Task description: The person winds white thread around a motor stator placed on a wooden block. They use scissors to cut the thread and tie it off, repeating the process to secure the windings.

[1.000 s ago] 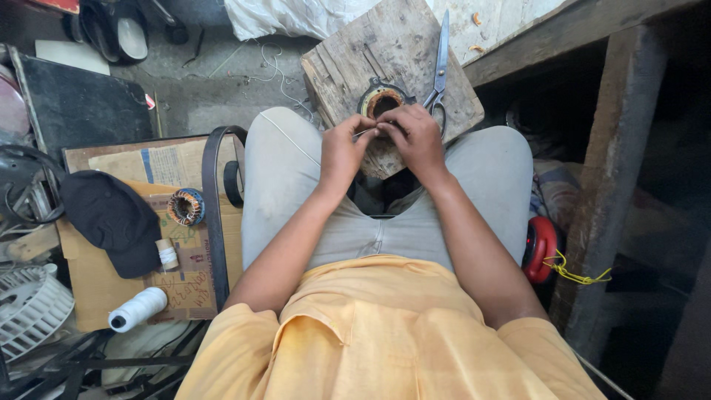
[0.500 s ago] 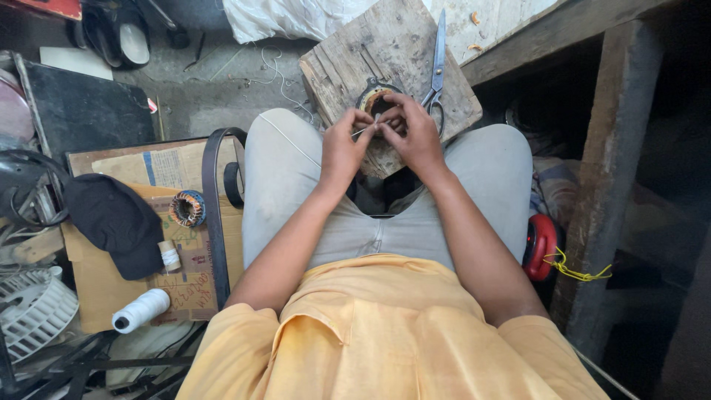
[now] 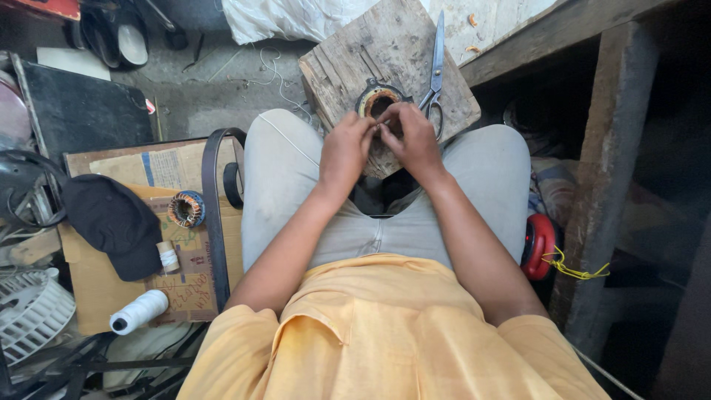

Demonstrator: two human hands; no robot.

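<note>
Both hands worked at a wound motor stator [image 3: 375, 100] on a wooden block [image 3: 385, 55].

I saw the left hand [image 3: 344, 152] and right hand [image 3: 415, 141] meeting over the stator's near edge, fingertips pinched together; what they pinched I could not tell. The stator lay on the block, propped at the person's knees. Scissors [image 3: 435, 67] lay just beside it. A second stator [image 3: 185, 209] and a white thread spool [image 3: 139, 312] sat on cardboard at left.
</note>
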